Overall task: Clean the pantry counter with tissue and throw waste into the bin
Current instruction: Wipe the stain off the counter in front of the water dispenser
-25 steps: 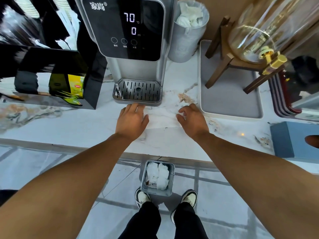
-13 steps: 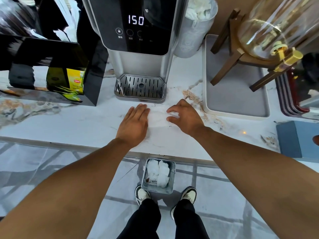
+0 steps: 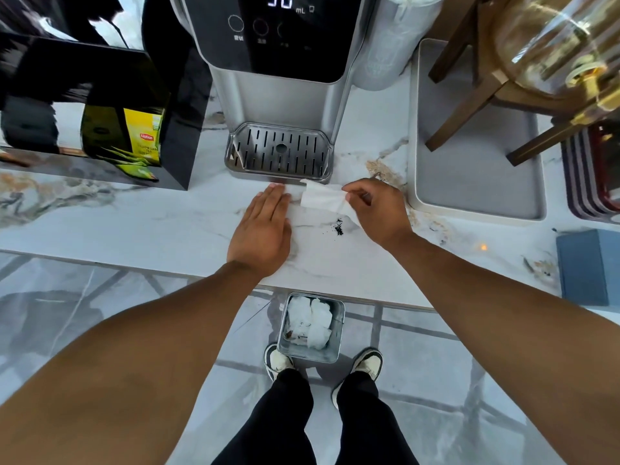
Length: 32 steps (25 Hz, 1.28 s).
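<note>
Right hand [image 3: 377, 209] fingers [image 3: 350, 188] are pinching the tissue [image 3: 323, 199] by its edge, limp and feather-light, dark crumbs [image 3: 338, 227] lying just below the fingers; left hand [image 3: 263, 229] is resting flat and empty on the desk [image 3: 134, 223].

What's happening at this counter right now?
A person is cleaning a marble counter in front of a water dispenser. The right hand pinches a white tissue just above a small patch of dark crumbs, not yet wiped. The left hand lies flat on the counter beside it. A small bin on the floor below already holds used tissues.
</note>
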Tool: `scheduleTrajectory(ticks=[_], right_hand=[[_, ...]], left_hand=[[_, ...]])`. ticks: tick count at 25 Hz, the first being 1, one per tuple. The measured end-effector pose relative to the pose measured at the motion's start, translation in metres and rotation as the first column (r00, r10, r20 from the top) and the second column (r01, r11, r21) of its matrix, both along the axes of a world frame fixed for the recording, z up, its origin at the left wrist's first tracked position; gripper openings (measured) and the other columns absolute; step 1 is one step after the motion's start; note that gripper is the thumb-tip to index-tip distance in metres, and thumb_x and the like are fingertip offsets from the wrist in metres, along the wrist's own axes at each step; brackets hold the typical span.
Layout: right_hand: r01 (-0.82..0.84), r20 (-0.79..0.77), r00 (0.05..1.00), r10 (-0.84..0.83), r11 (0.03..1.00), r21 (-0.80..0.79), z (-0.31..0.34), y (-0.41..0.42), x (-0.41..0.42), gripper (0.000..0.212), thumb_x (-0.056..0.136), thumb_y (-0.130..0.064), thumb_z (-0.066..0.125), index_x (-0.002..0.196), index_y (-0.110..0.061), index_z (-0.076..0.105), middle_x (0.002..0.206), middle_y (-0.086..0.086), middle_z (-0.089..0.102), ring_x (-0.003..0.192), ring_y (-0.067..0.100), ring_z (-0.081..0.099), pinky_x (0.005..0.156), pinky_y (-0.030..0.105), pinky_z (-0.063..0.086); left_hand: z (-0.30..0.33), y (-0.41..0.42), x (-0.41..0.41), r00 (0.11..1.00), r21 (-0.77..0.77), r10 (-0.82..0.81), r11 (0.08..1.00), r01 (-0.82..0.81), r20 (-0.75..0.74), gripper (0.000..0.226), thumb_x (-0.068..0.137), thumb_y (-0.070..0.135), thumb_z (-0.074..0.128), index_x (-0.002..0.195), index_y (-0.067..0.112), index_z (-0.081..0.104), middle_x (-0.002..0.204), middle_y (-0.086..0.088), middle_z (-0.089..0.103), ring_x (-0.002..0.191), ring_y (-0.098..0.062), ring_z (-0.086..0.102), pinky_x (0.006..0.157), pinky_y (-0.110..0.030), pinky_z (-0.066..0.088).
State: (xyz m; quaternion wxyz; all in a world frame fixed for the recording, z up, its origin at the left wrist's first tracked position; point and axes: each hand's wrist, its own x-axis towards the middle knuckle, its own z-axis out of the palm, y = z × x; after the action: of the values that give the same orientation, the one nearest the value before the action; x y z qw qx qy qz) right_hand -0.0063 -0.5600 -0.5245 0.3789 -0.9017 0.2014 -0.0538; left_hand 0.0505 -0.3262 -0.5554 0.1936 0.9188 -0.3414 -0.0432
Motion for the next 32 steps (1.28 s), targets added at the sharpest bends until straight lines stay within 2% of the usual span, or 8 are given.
scheduleTrajectory(ticks=[4, 8, 14, 18, 20, 23, 27, 32], right_hand=[[-0.038, 0.005, 0.999, 0.038, 0.997, -0.069, -0.003, -0.004, 0.008, 0.028, 0.09, -0.005, 0.06, 0.106, -0.024, 0.075, 0.094, -0.004, 0.059, 0.08, 0.006, 0.057, 0.079, 0.008, 0.04], [-0.009, 0.056, 0.998, 0.015, 0.995, -0.101, -0.007, 0.006, 0.006, 0.029, 0.088, 0.002, 0.058, 0.099, -0.015, 0.079, 0.094, 0.006, 0.06, 0.079, 0.012, 0.058, 0.076, 0.008, 0.04], [-0.07, 0.15, 0.985, 0.088, 0.99, -0.121, -0.014, 0.03, -0.026, 0.027, 0.09, 0.005, 0.058, 0.105, -0.008, 0.076, 0.097, 0.005, 0.06, 0.082, 0.009, 0.058, 0.079, 0.007, 0.041], [-0.136, 0.163, 0.974, 0.158, 0.981, -0.141, -0.014, 0.041, -0.048, 0.026, 0.089, 0.007, 0.061, 0.108, -0.005, 0.075, 0.1, 0.01, 0.061, 0.088, 0.019, 0.063, 0.081, 0.023, 0.051], [-0.173, 0.165, 0.967, 0.195, 0.975, -0.139, -0.014, 0.045, -0.057, 0.026, 0.089, 0.007, 0.062, 0.108, -0.004, 0.075, 0.1, 0.012, 0.061, 0.086, 0.021, 0.064, 0.081, 0.026, 0.053], [-0.209, 0.166, 0.96, 0.226, 0.971, -0.112, -0.013, 0.049, -0.069, 0.026, 0.088, 0.008, 0.062, 0.107, -0.003, 0.075, 0.098, 0.011, 0.062, 0.081, 0.018, 0.063, 0.078, 0.02, 0.05], [-0.212, 0.125, 0.969, 0.214, 0.977, -0.032, -0.011, 0.055, -0.083, 0.026, 0.087, 0.009, 0.062, 0.103, -0.005, 0.076, 0.096, 0.006, 0.062, 0.073, 0.002, 0.053, 0.073, 0.005, 0.038], [-0.023, 0.155, 0.987, 0.027, 0.999, -0.03, -0.002, 0.035, -0.05, 0.027, 0.087, 0.007, 0.058, 0.099, -0.007, 0.077, 0.094, 0.006, 0.06, 0.072, 0.006, 0.053, 0.073, 0.008, 0.039]], left_hand=[[-0.002, 0.001, 0.001, 1.0, -0.003, 0.014, 1.0, -0.014, 0.004, 0.051, 0.1, 0.023, 0.033, 0.147, 0.004, 0.04, 0.16, -0.013, 0.033, 0.15, -0.026, 0.023, 0.125, -0.036, 0.013], [-0.002, 0.0, 0.0, 1.0, 0.001, 0.019, 1.0, -0.019, 0.013, 0.051, 0.1, 0.023, 0.032, 0.147, 0.005, 0.04, 0.159, -0.013, 0.033, 0.149, -0.026, 0.023, 0.125, -0.035, 0.013], [-0.002, 0.0, 0.001, 1.0, 0.011, 0.006, 1.0, -0.006, 0.004, 0.05, 0.1, 0.023, 0.034, 0.147, 0.005, 0.04, 0.16, -0.012, 0.032, 0.15, -0.026, 0.024, 0.126, -0.039, 0.017], [0.0, 0.0, 0.0, 1.0, 0.015, 0.01, 1.0, -0.01, 0.001, 0.051, 0.1, 0.023, 0.035, 0.146, 0.004, 0.041, 0.16, -0.013, 0.033, 0.15, -0.028, 0.025, 0.126, -0.039, 0.016], [0.001, 0.0, 0.0, 1.0, 0.013, 0.008, 1.0, -0.008, -0.001, 0.052, 0.099, 0.024, 0.034, 0.146, 0.003, 0.042, 0.16, -0.014, 0.033, 0.15, -0.028, 0.025, 0.126, -0.039, 0.016], [0.0, 0.0, 0.0, 1.0, 0.02, 0.006, 1.0, -0.006, -0.005, 0.052, 0.099, 0.024, 0.034, 0.146, 0.003, 0.041, 0.16, -0.013, 0.032, 0.15, -0.028, 0.025, 0.125, -0.04, 0.017], [-0.001, 0.0, 0.001, 1.0, 0.026, 0.005, 1.0, -0.005, -0.01, 0.053, 0.099, 0.025, 0.032, 0.147, 0.004, 0.04, 0.16, -0.012, 0.032, 0.15, -0.028, 0.024, 0.126, -0.04, 0.017], [0.0, 0.0, 0.001, 1.0, 0.026, 0.009, 1.0, -0.009, -0.01, 0.051, 0.1, 0.024, 0.032, 0.147, 0.005, 0.041, 0.16, -0.012, 0.033, 0.15, -0.027, 0.025, 0.125, -0.04, 0.018]])
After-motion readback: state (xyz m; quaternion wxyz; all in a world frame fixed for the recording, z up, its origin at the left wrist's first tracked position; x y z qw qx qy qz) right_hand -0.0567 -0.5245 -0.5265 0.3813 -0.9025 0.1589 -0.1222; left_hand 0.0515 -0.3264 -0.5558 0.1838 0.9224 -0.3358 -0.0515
